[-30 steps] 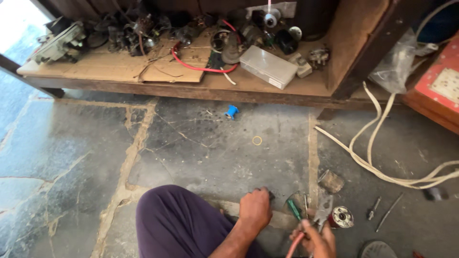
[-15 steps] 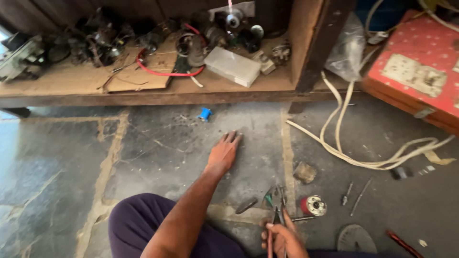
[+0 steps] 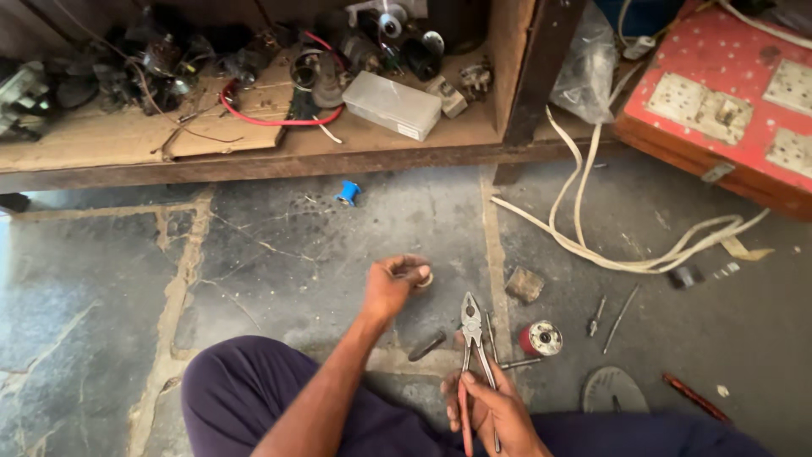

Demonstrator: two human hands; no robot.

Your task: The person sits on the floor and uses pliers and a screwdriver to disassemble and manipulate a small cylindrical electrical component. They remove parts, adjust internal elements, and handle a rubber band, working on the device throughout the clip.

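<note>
Stone floor fills most of the frame, grey slabs with pale cracked joints. Low wooden shelf across the top, upper part cut off by the frame edge; on it a dark jumble of motor-like parts at upper left, too shadowed to sort out, a red cable loop, and a flat translucent plastic box, rectangular, lid shut, contents not readable. Upper right: a red board speckled white, carrying pale square switch plates, cut off at right and top. Beside it a clear plastic bag, crumpled, contents unclear. White flat cable loops over the floor from the shelf post towards the right. Person's dark trousers at bottom centre, cut off below. Left hand, centre frame, closed loosely with fingertips pinching a small pale ring, mostly hidden by the fingers, just off or on the floor, cannot tell. Right hand, bottom centre, wrapped around the handles of pliers, nose pointing up-frame, jaws closed. Near the pliers: a red spool right of them, a dark short bar left, a small stone-like block above, screws and thin rods to the right. Small blue spool under the shelf edge. Grey disc at lower right, partly hidden.
</note>
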